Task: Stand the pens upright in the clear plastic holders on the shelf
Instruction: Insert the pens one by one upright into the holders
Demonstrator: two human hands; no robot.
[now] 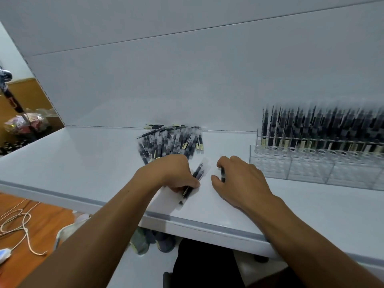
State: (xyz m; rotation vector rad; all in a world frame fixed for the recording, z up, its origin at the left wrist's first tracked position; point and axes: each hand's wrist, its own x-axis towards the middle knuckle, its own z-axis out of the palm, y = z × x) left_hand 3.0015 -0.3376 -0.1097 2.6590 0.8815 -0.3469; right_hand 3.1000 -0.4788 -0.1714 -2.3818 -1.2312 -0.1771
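Several wrapped pens [199, 170] lying on the shelf [83, 159], long axes pointing away and rightward, pinched in curled fingers of the left hand [174, 173] — right hand [241, 179], curled round one pen [222, 175], lies nearer the clear holders [311, 167] standing to its right.

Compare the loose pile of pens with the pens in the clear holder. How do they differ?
The pile pens lie flat on the shelf; the holder pens stand upright. The pile pens cross at mixed angles; the holder pens form even rows. Both look dark with gold bands.
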